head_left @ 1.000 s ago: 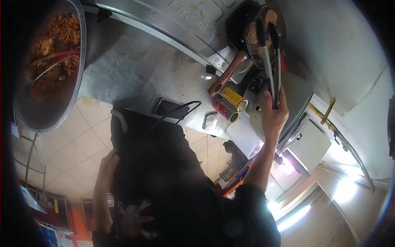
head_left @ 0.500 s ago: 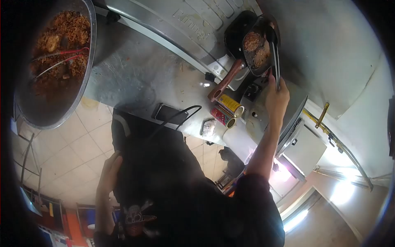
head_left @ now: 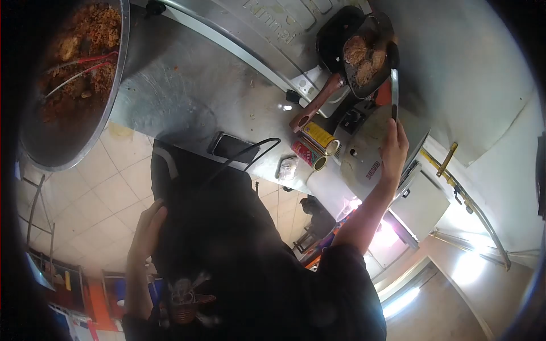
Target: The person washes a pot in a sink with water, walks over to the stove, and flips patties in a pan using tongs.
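Observation:
My right hand (head_left: 393, 150) grips metal tongs (head_left: 394, 85) with black tips. Those tips are at the right side of a dark pan (head_left: 362, 86), where browned meat patties (head_left: 356, 50) lie. The pan's brown wooden handle (head_left: 318, 102) points down-left over the counter. Lower left, my left hand (head_left: 149, 230) hangs by the edge of my black apron (head_left: 199, 227). Its fingers look loosely extended, partly hidden against the cloth, and nothing shows in it.
A large metal bowl (head_left: 120, 85) of reddish-brown food with red-handled tongs (head_left: 85, 65) stands at upper left. On the steel counter (head_left: 227, 85) are a phone (head_left: 232, 146), a yellow can (head_left: 319, 138), a red can (head_left: 309, 155) and a small clear packet (head_left: 288, 169). A round-lidded appliance (head_left: 369, 153) stands at right.
My right hand and the tongs have shifted right and down, away from over the patties to the pan's right side. My left hand stays beside the apron.

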`<action>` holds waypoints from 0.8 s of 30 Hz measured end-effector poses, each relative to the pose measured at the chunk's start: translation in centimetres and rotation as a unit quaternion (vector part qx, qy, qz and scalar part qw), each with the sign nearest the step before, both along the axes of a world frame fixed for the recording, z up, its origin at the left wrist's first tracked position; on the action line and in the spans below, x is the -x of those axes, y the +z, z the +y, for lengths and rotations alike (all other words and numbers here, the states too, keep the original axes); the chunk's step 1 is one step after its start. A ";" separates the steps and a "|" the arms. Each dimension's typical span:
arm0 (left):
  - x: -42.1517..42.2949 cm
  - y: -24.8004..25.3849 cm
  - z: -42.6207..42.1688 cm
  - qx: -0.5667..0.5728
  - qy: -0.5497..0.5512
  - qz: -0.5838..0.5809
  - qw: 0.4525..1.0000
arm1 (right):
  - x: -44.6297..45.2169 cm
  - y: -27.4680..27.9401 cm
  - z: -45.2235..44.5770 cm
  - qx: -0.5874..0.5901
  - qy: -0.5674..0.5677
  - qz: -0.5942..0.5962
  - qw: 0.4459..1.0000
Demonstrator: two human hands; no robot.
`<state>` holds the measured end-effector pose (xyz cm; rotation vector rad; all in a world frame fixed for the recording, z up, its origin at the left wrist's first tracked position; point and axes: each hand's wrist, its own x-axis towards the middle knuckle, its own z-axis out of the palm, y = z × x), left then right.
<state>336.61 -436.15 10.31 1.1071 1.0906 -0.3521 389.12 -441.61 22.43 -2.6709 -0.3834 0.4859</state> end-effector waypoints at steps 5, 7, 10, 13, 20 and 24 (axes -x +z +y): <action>-1.5 0.9 1.2 0.083 0.057 -0.019 0.995 | 1.8 -1.5 2.3 0.138 0.218 -0.194 0.946; -2.0 1.4 1.6 0.086 0.090 -0.015 0.992 | 4.3 0.0 4.1 0.168 0.197 -0.205 0.944; -3.0 2.4 2.8 0.165 0.037 0.091 0.981 | 4.2 1.7 2.7 0.230 0.133 -0.234 0.935; -1.6 0.7 0.6 0.013 0.023 -0.061 0.998 | 3.9 1.8 2.1 0.258 0.144 -0.239 0.925; -3.2 1.6 2.1 0.062 0.016 -0.006 0.998 | 2.6 -0.3 3.0 0.315 0.149 -0.238 0.907; -4.4 3.2 3.6 0.155 0.046 0.054 0.985 | 2.1 0.2 1.2 0.264 0.157 -0.262 0.915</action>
